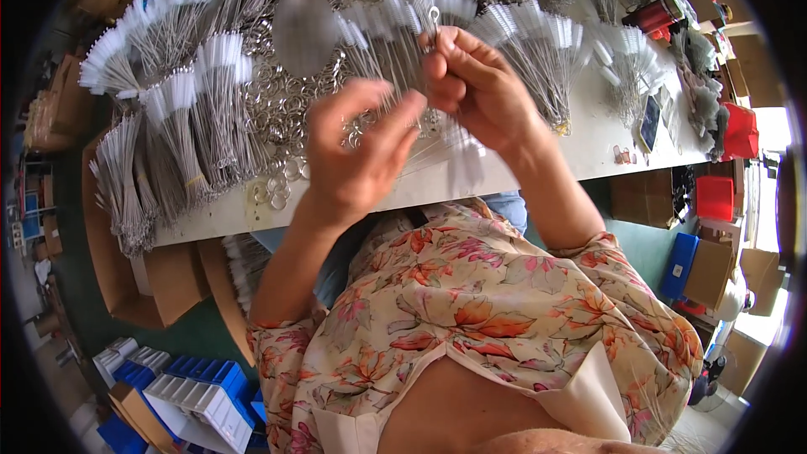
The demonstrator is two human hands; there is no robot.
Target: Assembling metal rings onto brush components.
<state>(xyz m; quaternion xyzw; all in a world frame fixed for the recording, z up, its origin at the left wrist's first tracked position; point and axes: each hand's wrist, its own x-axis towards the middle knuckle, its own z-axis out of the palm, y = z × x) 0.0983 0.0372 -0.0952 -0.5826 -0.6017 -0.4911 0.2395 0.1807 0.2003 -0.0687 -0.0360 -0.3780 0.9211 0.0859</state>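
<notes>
My right hand (483,88) is closed in a pinch round a few thin wire brushes. Their looped metal ends (434,15) stick up above my fingertips, and their pale bristle ends (465,155) hang blurred below the hand. To the left, my left hand (353,151) is raised over the table, smeared by motion, with its fingers apart and no object visible in them. Behind it lies a wide heap of shiny metal rings (290,88). Exactly how many brushes I hold is hidden by my fingers.
Bundles of white-bristled wire brushes (223,109) cover the left of the pale table (403,189); more bundles (538,50) lie at the back and right. A dark phone-like slab (650,124) lies near the right edge. Open cardboard boxes (160,286) and blue and white bins (206,395) stand below left.
</notes>
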